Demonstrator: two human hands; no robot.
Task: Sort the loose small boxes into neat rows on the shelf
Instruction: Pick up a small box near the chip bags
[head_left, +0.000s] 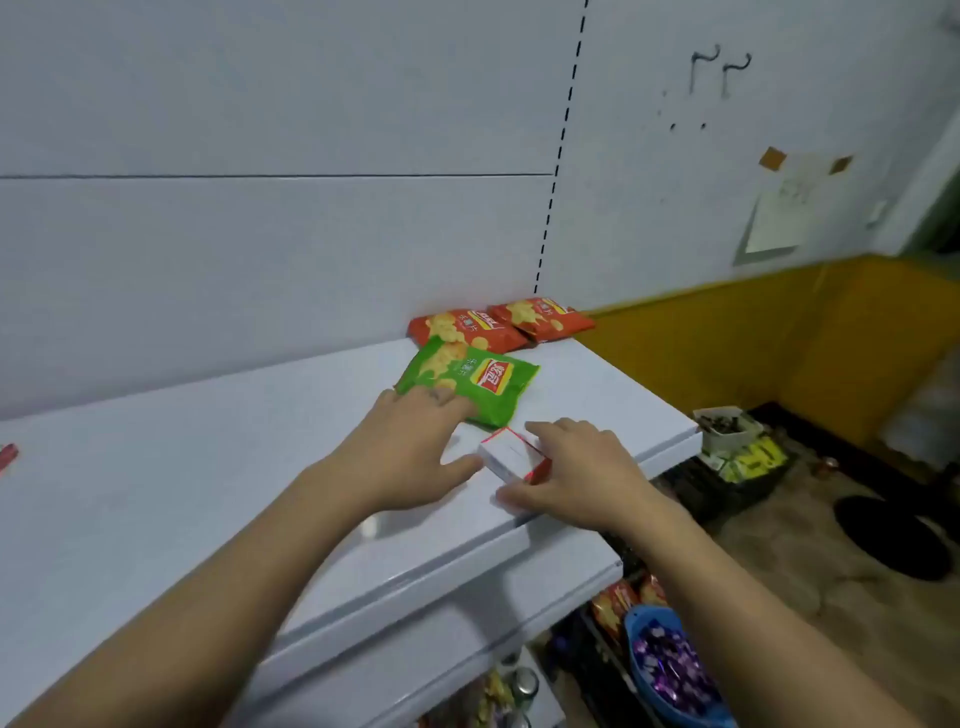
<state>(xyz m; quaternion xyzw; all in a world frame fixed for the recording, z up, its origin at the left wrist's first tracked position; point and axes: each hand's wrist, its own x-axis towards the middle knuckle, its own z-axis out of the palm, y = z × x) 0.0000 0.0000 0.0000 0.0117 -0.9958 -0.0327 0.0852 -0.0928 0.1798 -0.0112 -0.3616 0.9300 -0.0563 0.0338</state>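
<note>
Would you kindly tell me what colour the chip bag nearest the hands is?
The chip bag is green with a red logo; head view.

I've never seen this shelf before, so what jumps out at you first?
Two hands meet on the white shelf: the right hand holds a small white-and-red box near the front edge, and the left hand lies on a bright green snack bag. Behind it, two red snack bags sit against the wall.

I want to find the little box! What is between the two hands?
A small white and red box sits between the left hand and the right hand, which grips it; the left thumb touches it. The head view shows this.
</note>
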